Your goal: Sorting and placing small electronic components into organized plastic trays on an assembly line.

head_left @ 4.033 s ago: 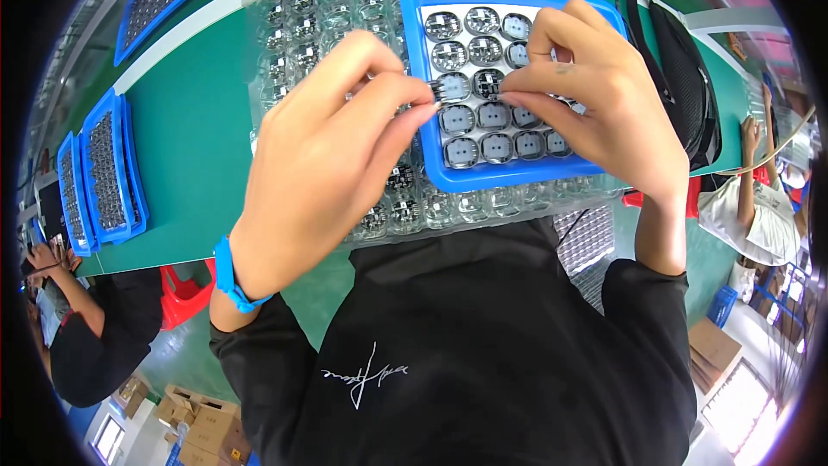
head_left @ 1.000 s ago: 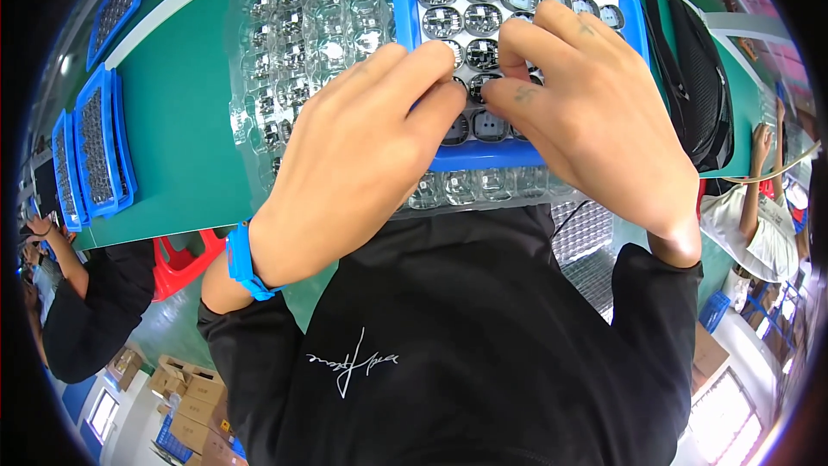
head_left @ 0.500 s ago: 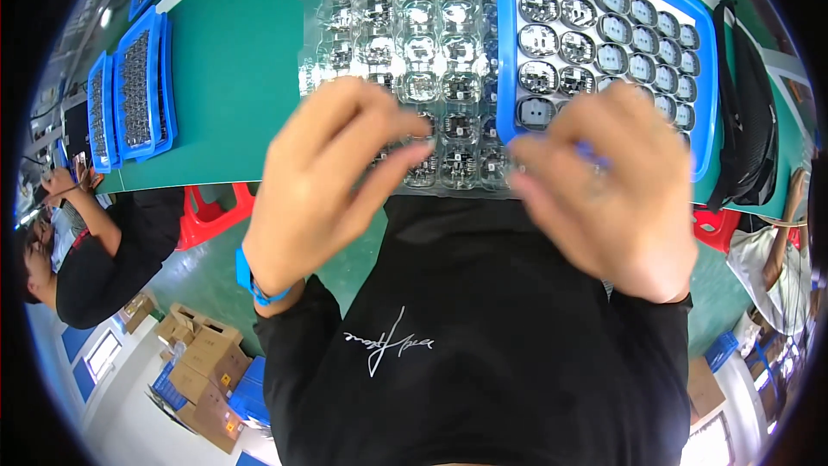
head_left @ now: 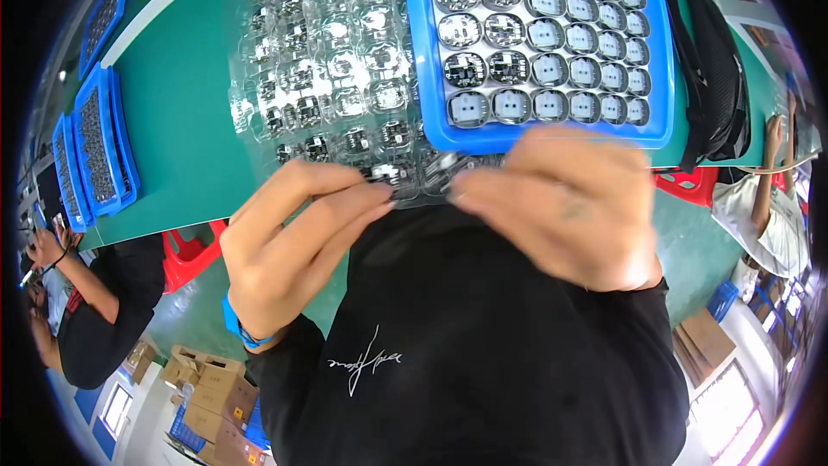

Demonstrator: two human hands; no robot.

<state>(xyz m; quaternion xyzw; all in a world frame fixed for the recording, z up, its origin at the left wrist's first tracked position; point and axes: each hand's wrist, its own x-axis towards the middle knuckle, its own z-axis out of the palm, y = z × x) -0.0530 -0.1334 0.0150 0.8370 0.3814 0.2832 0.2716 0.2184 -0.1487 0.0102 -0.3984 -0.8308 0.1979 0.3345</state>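
My left hand (head_left: 297, 237) is at the near edge of a clear plastic blister tray (head_left: 246, 134), thumb and fingertips pressed together. Small black and silver circuit boards (head_left: 395, 134) sit in the blister tray's pockets. Just right of it, my right hand (head_left: 565, 207) is closed in a pinch, slightly blurred, fingertips over the same near edge. Whatever either pinch holds is too small or hidden to name. Beyond the right hand lies a blue tray (head_left: 535, 138) with rows of oval grey housings (head_left: 548, 69); several in its two left columns carry circuit boards.
A black bag (head_left: 716, 60) lies right of the blue tray on the green table (head_left: 177, 121). Blue trays full of small parts (head_left: 102, 142) stand at the left. Red stools (head_left: 191, 255), cardboard boxes (head_left: 220, 393) and people at both sides surround the table.
Both hands have come lower and closer together, and their fingers have closed into pinches over the blister tray's near edge. The table and trays appear shifted left in the view.
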